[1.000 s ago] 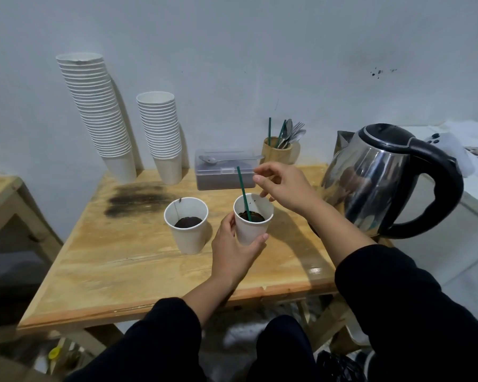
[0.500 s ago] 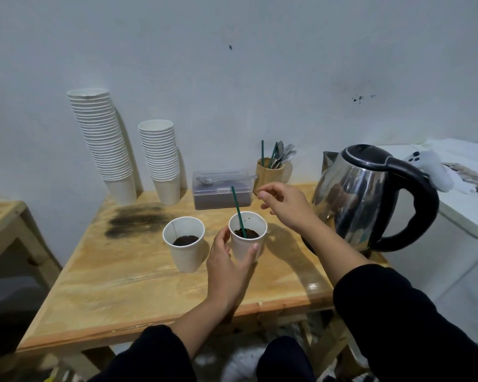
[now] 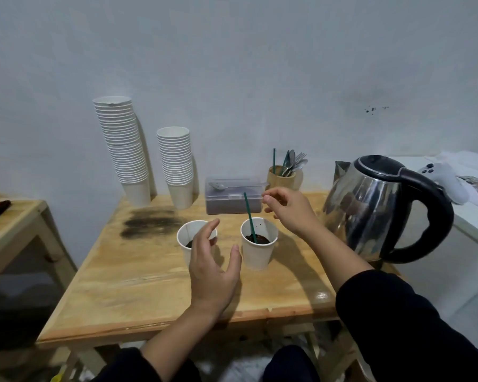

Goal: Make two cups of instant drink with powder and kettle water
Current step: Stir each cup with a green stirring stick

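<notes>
Two white paper cups stand side by side on the wooden table (image 3: 138, 274), each with dark powder in the bottom. The right cup (image 3: 258, 250) has a green stir stick (image 3: 249, 216) leaning in it. The left cup (image 3: 186, 239) is partly hidden behind my left hand (image 3: 213, 274), which hovers open between the two cups, touching neither. My right hand (image 3: 290, 209) floats above and right of the right cup, fingers loosely curled, holding nothing. A steel kettle (image 3: 370, 205) with a black handle stands at the table's right end.
At the back stand two stacks of paper cups (image 3: 174, 161), a clear lidded powder box (image 3: 233, 198) with a spoon on top, and a wooden holder (image 3: 283, 176) with spoons and green sticks. A lower wooden table (image 3: 14, 216) is left; a white counter (image 3: 472, 216) right.
My left hand has let go of the right cup and opened, moving left. My right hand released the stir stick, which now leans in the cup. The camera tilted up.
</notes>
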`<state>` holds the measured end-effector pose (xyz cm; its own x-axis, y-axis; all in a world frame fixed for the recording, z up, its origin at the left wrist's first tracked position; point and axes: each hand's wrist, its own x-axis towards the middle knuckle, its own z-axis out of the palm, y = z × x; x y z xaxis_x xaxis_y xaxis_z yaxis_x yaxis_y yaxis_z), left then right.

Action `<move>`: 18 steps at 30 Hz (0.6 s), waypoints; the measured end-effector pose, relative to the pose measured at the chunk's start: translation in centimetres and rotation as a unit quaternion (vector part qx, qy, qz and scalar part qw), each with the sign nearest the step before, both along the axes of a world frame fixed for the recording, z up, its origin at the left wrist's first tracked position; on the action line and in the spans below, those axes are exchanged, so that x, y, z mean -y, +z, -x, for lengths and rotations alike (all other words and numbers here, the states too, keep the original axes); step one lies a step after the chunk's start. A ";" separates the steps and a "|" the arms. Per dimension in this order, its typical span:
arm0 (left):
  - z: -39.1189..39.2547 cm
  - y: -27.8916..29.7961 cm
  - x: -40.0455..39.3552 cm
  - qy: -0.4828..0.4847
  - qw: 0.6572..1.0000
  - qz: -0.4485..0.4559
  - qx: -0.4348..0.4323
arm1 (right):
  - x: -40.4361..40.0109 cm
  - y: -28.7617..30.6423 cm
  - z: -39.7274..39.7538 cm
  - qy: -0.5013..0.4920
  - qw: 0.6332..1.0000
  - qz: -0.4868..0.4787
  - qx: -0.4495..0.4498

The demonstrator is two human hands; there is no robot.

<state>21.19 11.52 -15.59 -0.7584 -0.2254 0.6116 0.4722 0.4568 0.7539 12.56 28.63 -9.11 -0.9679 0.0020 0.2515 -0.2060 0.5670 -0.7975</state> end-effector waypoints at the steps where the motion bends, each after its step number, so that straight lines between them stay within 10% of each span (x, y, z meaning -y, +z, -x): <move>1: 0.1 -0.1 0.4 0.022 1.000 0.004 -0.013 | 0.1 0.0 0.0 0.000 1.000 0.000 -0.002; 18: 2.3 -3.5 3.5 0.060 0.974 -0.104 0.190 | 0.4 -0.6 1.2 -0.032 0.999 0.001 0.001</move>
